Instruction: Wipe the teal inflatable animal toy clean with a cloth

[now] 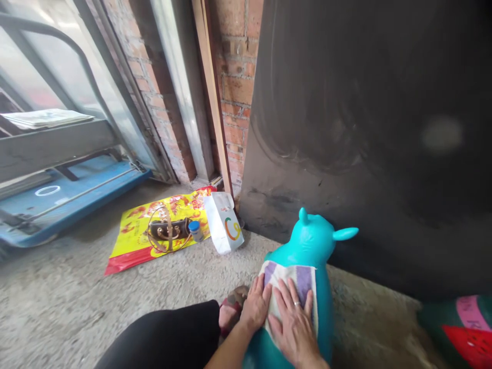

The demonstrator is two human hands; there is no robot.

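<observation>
A turquoise inflatable bouncy animal (313, 238) stands on the floor in front of me, its head and ears toward the dark panel. Draped over its back is a cream towel with purple stripes (304, 279). My left hand (257, 305) lies on the towel's left side, fingers stretched out. Pressed flat on the towel's middle, with fingers spread, is my right hand (294, 320), which wears a ring. Both palms rest on the cloth without gripping it. The animal's lower body is partly hidden by my arms.
A yellow and red plastic bag (134, 230) lies on the concrete, bearing a small dark handbag (169, 229) and a blue-capped jar (195, 230). Beside it sits a white paper bag (224, 223). A blue platform trolley (77, 189) stands left; a dark panel (346, 128) leans against the brick wall.
</observation>
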